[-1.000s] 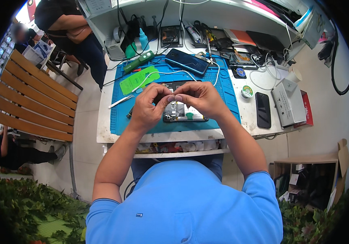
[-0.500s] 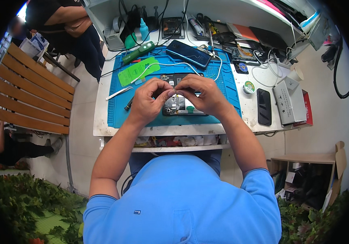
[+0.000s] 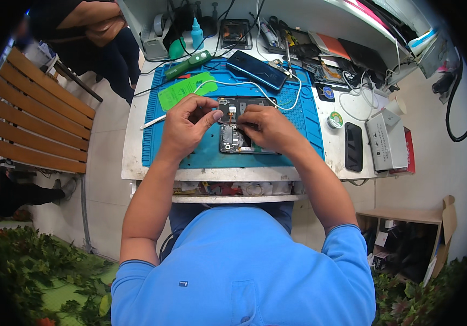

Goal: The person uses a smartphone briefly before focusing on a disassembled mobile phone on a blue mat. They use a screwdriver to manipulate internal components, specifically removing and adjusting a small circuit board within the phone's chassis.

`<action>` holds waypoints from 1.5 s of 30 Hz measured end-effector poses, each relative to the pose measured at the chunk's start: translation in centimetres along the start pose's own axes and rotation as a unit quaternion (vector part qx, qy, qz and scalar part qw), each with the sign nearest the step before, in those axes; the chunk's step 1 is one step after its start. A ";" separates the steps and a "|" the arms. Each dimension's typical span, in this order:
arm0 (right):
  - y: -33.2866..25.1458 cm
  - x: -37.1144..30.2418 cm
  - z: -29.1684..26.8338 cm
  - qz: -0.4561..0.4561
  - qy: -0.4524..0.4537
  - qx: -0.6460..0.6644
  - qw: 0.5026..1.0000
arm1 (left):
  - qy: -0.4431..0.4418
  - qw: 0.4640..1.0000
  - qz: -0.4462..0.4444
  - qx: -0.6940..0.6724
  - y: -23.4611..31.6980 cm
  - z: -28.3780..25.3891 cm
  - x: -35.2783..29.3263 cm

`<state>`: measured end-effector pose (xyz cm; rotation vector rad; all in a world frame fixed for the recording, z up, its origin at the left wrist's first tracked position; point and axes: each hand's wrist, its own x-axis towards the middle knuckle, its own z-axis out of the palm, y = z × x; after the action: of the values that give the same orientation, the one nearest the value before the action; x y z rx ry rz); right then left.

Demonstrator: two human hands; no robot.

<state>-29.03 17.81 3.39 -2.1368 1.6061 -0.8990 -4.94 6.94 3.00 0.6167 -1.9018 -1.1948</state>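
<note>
An opened phone (image 3: 228, 140) lies on the blue work mat (image 3: 203, 155), its dark inner parts, a silvery board and a thin orange ribbon cable exposed. My left hand (image 3: 185, 124) is at the phone's upper left corner, thumb and forefinger apart with a gap between them. Over the phone's middle, my right hand (image 3: 270, 128) has its fingers bent down and pressed together by the ribbon cable. Whatever they pinch is too small to make out. White tweezers (image 3: 154, 121) stick out to the left of my left hand.
Behind the hands lie a green phone-shaped sheet (image 3: 182, 93), a green handheld tool (image 3: 188, 64), a dark blue phone (image 3: 257, 70) and a white cable (image 3: 250, 85). At right are a solder spool (image 3: 335, 119), a black phone (image 3: 353, 146) and a white box (image 3: 387, 142). Another person (image 3: 95, 32) stands at left.
My hands were together over the phone, fingertips meeting. Now they are apart: the left has moved left and its fingers have parted, while the right has lowered onto the phone's middle.
</note>
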 end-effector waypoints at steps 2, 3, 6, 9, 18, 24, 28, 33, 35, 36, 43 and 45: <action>0.1 0.4 0.1 0.006 -0.011 -0.014 1.000 | 0.000 1.000 -0.004 0.008 -0.1 -0.3 -0.1; 0.1 0.6 0.1 0.010 -0.016 -0.021 1.000 | 0.000 1.000 -0.002 0.013 -0.1 -0.3 -0.1; -0.3 1.0 -0.1 0.035 -0.028 -0.018 0.999 | -0.001 1.000 0.002 0.023 0.0 -0.3 -0.2; -0.6 1.4 -0.4 0.040 -0.036 -0.014 0.998 | -0.002 1.000 0.004 0.024 0.3 -0.4 -0.3; -1.2 2.9 -0.9 0.091 -0.079 -0.055 0.991 | 0.001 1.000 0.010 0.026 0.6 -0.7 -0.3; -0.8 3.9 -1.3 0.071 -0.133 -0.082 0.985 | 0.008 1.000 0.013 0.026 0.3 -0.9 -0.3; -0.8 4.0 -1.5 0.083 -0.147 -0.086 0.982 | 0.007 0.999 0.005 0.031 0.7 -0.9 -0.3; -0.6 4.2 -1.5 0.071 -0.153 -0.082 0.982 | 0.008 0.999 0.011 0.031 0.6 -0.9 -0.3; -0.7 4.2 -1.6 0.069 -0.157 -0.085 0.982 | 0.010 0.999 0.015 0.031 0.6 -0.9 -0.3; -0.7 4.2 -1.7 0.068 -0.158 -0.087 0.981 | 0.010 0.999 0.017 0.030 0.5 -0.9 -0.3; -0.9 4.2 -1.6 0.084 -0.148 -0.080 0.982 | 0.003 0.999 0.015 0.036 0.6 -0.9 -0.3; -1.0 4.4 -1.5 0.088 -0.145 -0.081 0.982 | 0.005 0.999 0.017 0.036 0.6 -0.9 -0.3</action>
<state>-28.58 14.19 6.37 -2.0721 1.7289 -0.3933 -4.04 7.00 3.64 0.6245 -1.9471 -1.1042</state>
